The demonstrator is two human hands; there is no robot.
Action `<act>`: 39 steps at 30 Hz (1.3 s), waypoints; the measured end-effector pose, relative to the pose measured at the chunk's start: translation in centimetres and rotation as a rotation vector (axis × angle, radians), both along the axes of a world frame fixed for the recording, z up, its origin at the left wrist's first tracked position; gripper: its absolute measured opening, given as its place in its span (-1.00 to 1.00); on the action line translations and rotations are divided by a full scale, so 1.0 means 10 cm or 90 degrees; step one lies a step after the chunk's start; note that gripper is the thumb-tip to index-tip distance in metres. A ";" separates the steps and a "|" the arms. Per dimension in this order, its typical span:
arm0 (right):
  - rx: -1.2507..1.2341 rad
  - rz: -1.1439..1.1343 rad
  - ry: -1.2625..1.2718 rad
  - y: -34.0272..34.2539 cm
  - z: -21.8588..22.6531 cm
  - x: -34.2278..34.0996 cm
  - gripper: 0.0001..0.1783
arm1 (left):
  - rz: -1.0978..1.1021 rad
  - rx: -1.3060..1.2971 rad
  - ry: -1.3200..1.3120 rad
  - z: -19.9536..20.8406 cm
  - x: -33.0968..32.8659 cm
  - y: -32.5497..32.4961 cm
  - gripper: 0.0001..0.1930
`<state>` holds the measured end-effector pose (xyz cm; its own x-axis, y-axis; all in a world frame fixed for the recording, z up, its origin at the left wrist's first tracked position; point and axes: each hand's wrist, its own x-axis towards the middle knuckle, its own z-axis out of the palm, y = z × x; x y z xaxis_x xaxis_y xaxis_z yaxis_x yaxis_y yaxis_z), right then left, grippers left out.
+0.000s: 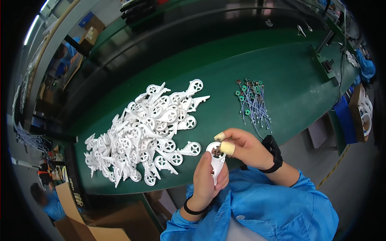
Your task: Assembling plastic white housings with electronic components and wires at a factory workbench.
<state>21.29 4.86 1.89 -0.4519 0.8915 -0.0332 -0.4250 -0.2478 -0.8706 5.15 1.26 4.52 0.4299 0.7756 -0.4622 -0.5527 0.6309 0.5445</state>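
Observation:
My left hand (208, 176) is closed around a white plastic housing (218, 164) with a round ring head and a tapering tail. Inside the ring sits a small brown, coil-like round piece (217, 153). My right hand (247, 149) bends over the ring from the right, its thumb and a finger wrapped in yellowish tape and curled close together at the rim. What those fingertips hold, if anything, is hidden. A large heap of similar white housings (140, 136) lies to the left on the green table (225, 108).
Beyond my right hand lies a bundle of thin grey wires (257, 108) with green and brown round ends. A few small pieces (300, 30) rest at the far right. A metal fixture (327, 66) stands at the right edge. Cardboard boxes (108, 233) sit at lower left. Other people are in the background.

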 end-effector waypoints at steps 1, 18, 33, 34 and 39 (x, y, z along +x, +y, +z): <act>-0.051 -0.004 -0.020 -0.01 -0.01 0.05 -0.63 | -0.008 0.012 0.006 -0.01 -0.01 0.00 -0.51; -0.058 -0.016 -0.022 -0.23 0.03 -0.10 -0.67 | 0.002 0.243 0.151 -0.05 0.06 -0.10 -0.65; -0.141 0.011 0.038 -0.19 0.03 0.07 -0.64 | 0.000 0.162 0.145 -0.09 0.11 -0.07 -0.44; -0.140 0.016 0.038 -0.19 0.03 0.09 -0.64 | 0.004 0.162 0.147 -0.10 0.10 -0.07 -0.44; 0.084 -0.143 -0.138 -0.19 -0.08 0.15 -0.64 | 0.006 0.170 0.165 -0.16 0.08 -0.07 -0.42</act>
